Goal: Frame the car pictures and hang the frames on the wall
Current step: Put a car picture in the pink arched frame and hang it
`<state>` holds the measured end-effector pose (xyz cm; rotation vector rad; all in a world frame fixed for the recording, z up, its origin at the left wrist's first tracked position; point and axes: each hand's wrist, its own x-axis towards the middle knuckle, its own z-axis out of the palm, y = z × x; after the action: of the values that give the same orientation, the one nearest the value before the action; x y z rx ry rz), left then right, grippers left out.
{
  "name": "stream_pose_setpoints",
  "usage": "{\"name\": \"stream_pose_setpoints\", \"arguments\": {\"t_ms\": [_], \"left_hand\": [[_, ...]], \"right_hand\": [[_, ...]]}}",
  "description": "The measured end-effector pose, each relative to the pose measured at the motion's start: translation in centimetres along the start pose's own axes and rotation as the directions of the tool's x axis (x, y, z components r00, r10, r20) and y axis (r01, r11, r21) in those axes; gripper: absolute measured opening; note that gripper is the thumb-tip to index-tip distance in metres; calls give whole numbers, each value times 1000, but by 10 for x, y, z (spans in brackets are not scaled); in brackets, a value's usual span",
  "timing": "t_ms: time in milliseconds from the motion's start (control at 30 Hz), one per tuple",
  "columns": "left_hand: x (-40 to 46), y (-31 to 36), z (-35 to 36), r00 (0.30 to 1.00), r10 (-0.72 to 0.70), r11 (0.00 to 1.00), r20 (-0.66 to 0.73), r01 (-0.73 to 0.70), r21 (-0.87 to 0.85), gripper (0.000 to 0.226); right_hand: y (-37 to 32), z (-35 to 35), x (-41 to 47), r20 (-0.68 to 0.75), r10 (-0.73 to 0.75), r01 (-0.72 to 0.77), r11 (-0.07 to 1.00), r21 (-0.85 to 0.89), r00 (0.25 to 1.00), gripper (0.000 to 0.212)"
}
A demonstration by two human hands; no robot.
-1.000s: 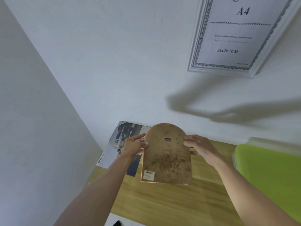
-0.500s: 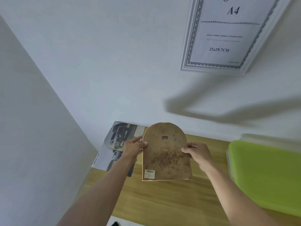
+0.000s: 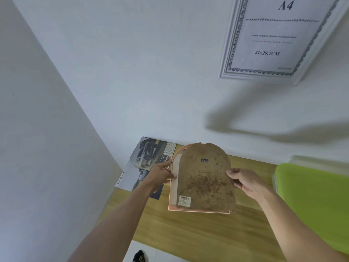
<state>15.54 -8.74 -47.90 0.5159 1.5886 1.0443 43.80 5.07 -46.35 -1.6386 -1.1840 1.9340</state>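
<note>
I hold an arched pink frame (image 3: 172,205) back side up over the wooden table (image 3: 188,235). My left hand (image 3: 160,173) grips the frame's left edge. The brown backing board (image 3: 205,178), with a small metal hanger and a barcode sticker, is shifted to the right off the frame, and my right hand (image 3: 243,181) pinches its right edge. A pale strip of the frame's inside shows at the left. An open magazine with car pictures (image 3: 149,157) lies at the table's far left, against the wall.
A white A4 certificate frame (image 3: 273,40) hangs on the wall at upper right. A lime-green bin lid (image 3: 313,201) fills the table's right side. The side wall closes in at left. A dark object (image 3: 138,257) lies on the floor below.
The backing board has slid to the right out of the pink frame, uncovering a pale strip at the left. My right hand has moved down the board's right edge.
</note>
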Motion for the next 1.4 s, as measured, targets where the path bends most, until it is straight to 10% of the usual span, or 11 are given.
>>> {"name": "stream_pose_setpoints", "arguments": {"t_ms": [333, 800, 1000, 1267, 1400], "left_hand": [[4, 0, 18, 995, -10, 1000, -100, 8, -26, 76], [5, 5, -5, 988, -1, 999, -158, 10, 53, 76], [2, -3, -32, 977, 11, 997, -215, 4, 73, 77], [0, -15, -19, 977, -11, 995, -215, 33, 99, 78], [0, -15, -8, 982, -20, 994, -188, 39, 98, 77]], "right_hand": [[24, -9, -10, 46, -38, 47, 974, -220, 998, 45], [55, -85, -6, -353, 18, -17, 1000, 6, 935, 41], [70, -79, 4, -436, -62, -41, 974, -222, 898, 47], [95, -56, 17, -510, -203, -320, 576, -753, 836, 64], [110, -38, 19, -355, -305, -223, 392, -892, 884, 65]]}}
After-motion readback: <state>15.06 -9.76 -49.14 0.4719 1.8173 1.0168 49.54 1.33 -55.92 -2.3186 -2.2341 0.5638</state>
